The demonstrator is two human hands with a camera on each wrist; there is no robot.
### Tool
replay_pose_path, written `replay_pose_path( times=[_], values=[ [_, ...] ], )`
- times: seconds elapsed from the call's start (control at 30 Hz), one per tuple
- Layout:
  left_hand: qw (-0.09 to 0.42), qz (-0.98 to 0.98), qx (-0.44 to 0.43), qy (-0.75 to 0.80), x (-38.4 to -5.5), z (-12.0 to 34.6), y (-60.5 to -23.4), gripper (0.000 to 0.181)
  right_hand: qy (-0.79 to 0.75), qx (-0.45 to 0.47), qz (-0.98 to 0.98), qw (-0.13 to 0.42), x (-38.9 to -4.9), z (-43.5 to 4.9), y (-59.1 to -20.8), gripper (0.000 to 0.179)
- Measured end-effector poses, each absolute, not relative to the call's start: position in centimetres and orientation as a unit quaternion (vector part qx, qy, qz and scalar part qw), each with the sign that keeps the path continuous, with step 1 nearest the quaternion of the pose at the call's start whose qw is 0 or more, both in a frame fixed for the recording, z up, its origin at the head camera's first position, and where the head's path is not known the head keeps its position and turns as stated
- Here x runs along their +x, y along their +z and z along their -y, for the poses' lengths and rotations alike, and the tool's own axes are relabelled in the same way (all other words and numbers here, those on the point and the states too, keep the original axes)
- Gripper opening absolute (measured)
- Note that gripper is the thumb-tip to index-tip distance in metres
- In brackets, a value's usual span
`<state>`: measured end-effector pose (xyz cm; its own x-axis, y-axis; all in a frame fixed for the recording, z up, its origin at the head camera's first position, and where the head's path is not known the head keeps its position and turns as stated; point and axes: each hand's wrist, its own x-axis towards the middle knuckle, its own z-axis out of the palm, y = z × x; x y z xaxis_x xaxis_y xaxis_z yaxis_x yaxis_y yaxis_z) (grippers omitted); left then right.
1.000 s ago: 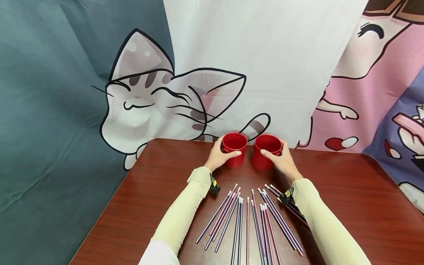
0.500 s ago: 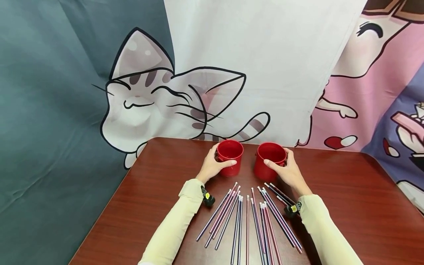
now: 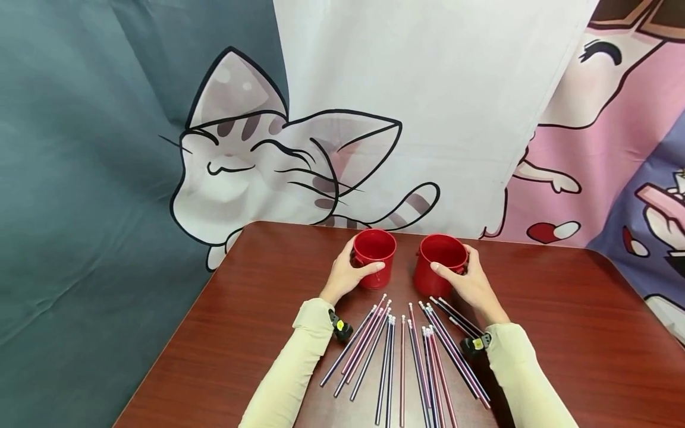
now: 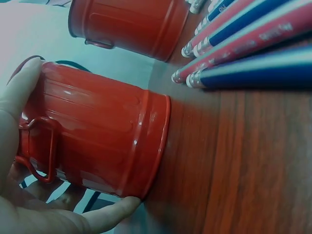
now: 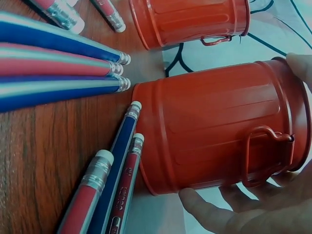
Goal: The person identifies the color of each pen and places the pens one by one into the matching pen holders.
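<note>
Two small red metal pails with wire side handles stand upright and apart at the back of the table, mouths up. My left hand (image 3: 345, 274) grips the left pail (image 3: 379, 280), thumb at the near side by the rim and fingers round the outer side. The right pail (image 3: 430, 280) is held the same way by my right hand (image 3: 475, 286). In the left wrist view a side handle of the left pail (image 4: 102, 126) lies under the palm. Eraser ends of several pencils (image 5: 127, 129) come right up to the base of the right pail (image 5: 209, 126).
Several striped blue and pink pencils (image 3: 402, 362) with white erasers fan out on the brown wooden table (image 3: 230, 333), eraser ends toward the pails. A few more pencils (image 3: 455, 314) lie beneath my right forearm. A printed cloth (image 3: 342, 166) hangs behind the table's far edge.
Both hands have drawn the pails nearer to me, toward the pencils, and set them slightly farther apart. Over the last half second they have hardly moved. The pencils lie as before.
</note>
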<state>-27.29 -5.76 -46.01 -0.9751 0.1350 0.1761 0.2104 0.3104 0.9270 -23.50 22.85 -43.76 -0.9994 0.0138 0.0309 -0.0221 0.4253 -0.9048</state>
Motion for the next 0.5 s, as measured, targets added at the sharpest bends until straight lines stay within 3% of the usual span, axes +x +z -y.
replay_pose_path(
  times=[0.33,0.5],
  values=[
    [0.044,0.8,-0.079,-0.593,-26.1,5.2,-46.3,0.086,0.51,0.019,0.86,0.028,-22.7,-22.7,-43.0,0.091],
    [0.059,0.797,-0.076,-0.597,-25.5,4.9,-46.4,0.084,0.46,-0.005,0.888,-0.001,-21.0,-23.3,-41.0,0.098]
  ],
)
